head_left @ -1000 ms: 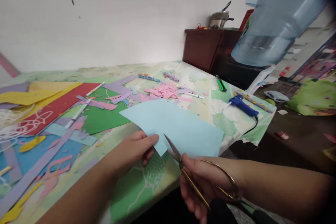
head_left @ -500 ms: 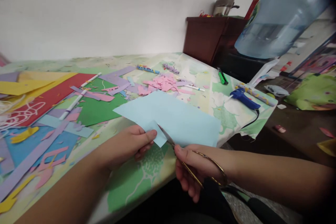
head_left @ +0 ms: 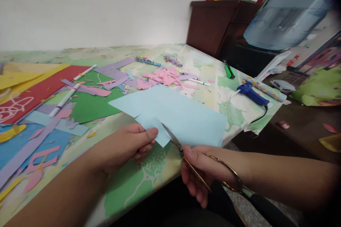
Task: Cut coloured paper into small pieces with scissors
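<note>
A light blue sheet of paper lies over the near edge of the table, with a cut running into its front side. My left hand pinches the paper's near flap between thumb and fingers. In my right hand are scissors with gold-coloured handles. Their blades are at the cut, just right of the left thumb, the tip lying over the sheet. The lower handle loop is partly hidden by my fingers.
Left lie coloured sheets, among them green paper and red paper, with strips. Behind the sheet is a pile of pink scraps. A green utility knife and a blue glue gun lie right, near a water bottle.
The view has shifted slightly, so the table's contents sit a little higher. Both hands keep their hold on paper and scissors; the scissors look slightly more closed.
</note>
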Action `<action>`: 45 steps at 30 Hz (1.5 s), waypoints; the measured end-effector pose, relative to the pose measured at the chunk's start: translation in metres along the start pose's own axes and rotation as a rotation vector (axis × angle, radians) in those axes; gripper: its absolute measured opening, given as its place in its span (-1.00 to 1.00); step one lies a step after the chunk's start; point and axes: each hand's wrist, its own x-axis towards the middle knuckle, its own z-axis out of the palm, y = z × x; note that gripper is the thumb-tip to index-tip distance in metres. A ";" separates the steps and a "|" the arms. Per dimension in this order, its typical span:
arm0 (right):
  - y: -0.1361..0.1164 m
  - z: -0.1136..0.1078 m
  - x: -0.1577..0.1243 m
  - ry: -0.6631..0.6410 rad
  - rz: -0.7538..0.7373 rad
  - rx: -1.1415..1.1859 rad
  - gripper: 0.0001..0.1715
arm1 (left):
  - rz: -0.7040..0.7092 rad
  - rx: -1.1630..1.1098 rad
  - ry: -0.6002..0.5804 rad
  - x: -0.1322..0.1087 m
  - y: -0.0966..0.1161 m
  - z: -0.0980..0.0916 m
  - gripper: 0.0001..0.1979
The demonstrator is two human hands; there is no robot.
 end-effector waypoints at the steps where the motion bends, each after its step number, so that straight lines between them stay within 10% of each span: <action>1: 0.000 0.000 0.000 -0.001 -0.003 0.000 -0.28 | 0.002 -0.005 -0.009 0.001 0.000 0.000 -0.60; 36: 0.011 0.003 0.000 0.171 -0.120 -0.302 -0.40 | 0.014 -0.146 -0.115 -0.002 0.002 0.002 -0.65; 45: 0.011 0.004 0.000 0.210 -0.091 -0.368 -0.41 | 0.308 -0.019 0.440 0.006 -0.005 0.000 -0.76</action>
